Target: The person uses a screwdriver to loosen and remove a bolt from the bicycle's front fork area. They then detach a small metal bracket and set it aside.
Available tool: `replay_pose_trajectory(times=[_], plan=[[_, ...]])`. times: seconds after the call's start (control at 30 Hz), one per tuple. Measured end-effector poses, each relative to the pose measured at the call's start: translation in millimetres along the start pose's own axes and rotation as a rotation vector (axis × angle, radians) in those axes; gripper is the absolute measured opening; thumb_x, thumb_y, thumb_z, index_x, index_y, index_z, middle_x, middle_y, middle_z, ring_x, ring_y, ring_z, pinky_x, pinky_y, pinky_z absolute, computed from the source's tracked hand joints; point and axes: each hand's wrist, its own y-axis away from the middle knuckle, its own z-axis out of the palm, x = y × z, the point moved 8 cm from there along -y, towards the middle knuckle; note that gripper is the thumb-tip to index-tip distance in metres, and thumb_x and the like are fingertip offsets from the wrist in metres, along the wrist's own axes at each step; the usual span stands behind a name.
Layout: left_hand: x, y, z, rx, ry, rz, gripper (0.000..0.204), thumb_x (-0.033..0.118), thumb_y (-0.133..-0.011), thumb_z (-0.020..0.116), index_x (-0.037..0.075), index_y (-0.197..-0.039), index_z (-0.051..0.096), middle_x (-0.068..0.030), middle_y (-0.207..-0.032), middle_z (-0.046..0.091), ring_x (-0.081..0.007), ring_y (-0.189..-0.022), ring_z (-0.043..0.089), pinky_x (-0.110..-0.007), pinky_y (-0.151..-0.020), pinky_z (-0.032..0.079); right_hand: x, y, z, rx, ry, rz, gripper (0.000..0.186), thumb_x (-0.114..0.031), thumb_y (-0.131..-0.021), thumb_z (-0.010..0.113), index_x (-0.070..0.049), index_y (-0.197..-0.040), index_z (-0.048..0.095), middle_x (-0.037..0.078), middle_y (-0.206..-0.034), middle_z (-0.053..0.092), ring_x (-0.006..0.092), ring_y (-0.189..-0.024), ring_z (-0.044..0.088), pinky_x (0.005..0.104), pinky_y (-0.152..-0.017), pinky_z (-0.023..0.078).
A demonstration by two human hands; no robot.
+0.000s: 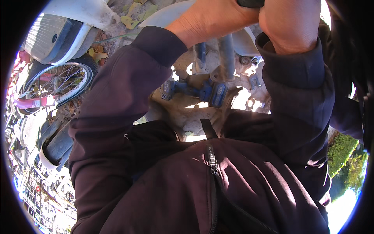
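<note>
Both my hands are raised at the top edge, and the frame cuts off their fingers. My left hand (224, 17) reaches in from the left, its wrist bent toward the right one. Close beside it is my right hand (289, 19), showing mainly its heel and wrist. A dark object (250, 3) shows between them at the edge; I cannot make out its kind or which hand has it. Below the hands stand two grey metal tubes (226, 58), one thicker. A blue cordless power tool (194, 90) with a battery pack lies on the ground near my knees.
On the left lies a spoked wheel (62, 84) with a black tyre, under a white and grey vehicle body part (58, 33). A pale curved panel (163, 17) is behind my left forearm. Dry leaves (130, 21) litter the ground. Green shrubs (341, 152) show at right.
</note>
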Motion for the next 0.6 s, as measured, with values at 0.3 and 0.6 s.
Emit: replay_pose_trajectory(times=[0.3,0.6], plan=[[-0.4,14.6,9.3,0.253,-0.747,-0.097,0.022,0.014,-0.074,0.073,0.004,-0.093,0.066,-0.0183,-0.090,0.066,-0.0375,-0.086,0.065,-0.041,-0.067,0.053,21.4,5.0,4.8,-0.213,-0.311,0.348,0.034,-0.022,-0.098,0.054,-0.003,-0.069,0.053,-0.003,-0.047,0.039,0.0029,-0.035,0.025,0.0219,-0.037,0.021],[15.5,36.4,6.6,0.716,-0.622,-0.032,0.014,0.013,-0.065,0.075,0.010,-0.073,0.064,-0.0114,-0.064,0.061,-0.0346,-0.060,0.060,-0.039,-0.051,0.046,11.9,19.3,-5.3,-0.012,0.042,0.275,0.023,-0.017,-0.102,0.050,0.003,-0.099,0.060,-0.002,-0.067,0.042,0.0105,-0.066,0.046,0.0273,-0.069,0.043]])
